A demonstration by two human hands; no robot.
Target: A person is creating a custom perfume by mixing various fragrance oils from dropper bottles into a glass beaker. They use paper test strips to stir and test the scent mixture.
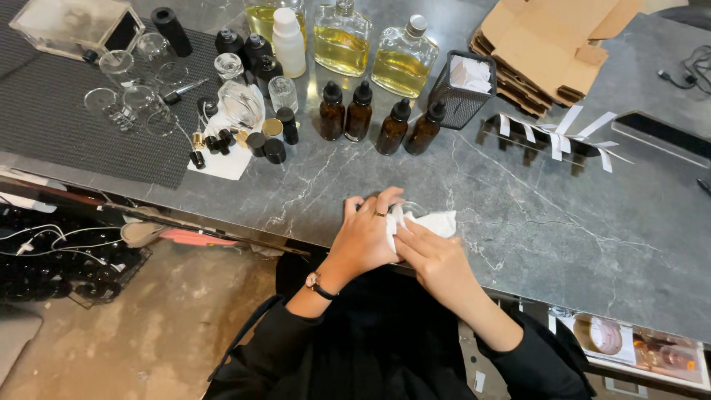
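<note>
Could slip and drop off the near edge of the grey stone table (pixel 563 244), since the small clear glass thing (pixel 409 210) sits close to that edge and smooth glass slides easily in a cloth. Could also bump the four brown dropper bottles (pixel 378 118) standing just behind, if an elbow or wrist swings forward. Could knock the little black caps (pixel 265 142) on the white paper, further to the left. Left hand (pixel 366 237) curled shut around the glass thing, fingers over the top, ring and watch showing. Right hand (pixel 437 259) pressed flat-ish on a white cloth (pixel 433 222), fingers folded onto it, rubbing against the glass thing. Glass mostly hidden under both hands, so hard to tell its shape. Both hands touching each other, right at the table's near side, well apart from the big bottles of yellow liquid (pixel 370 48) at the back.
</note>
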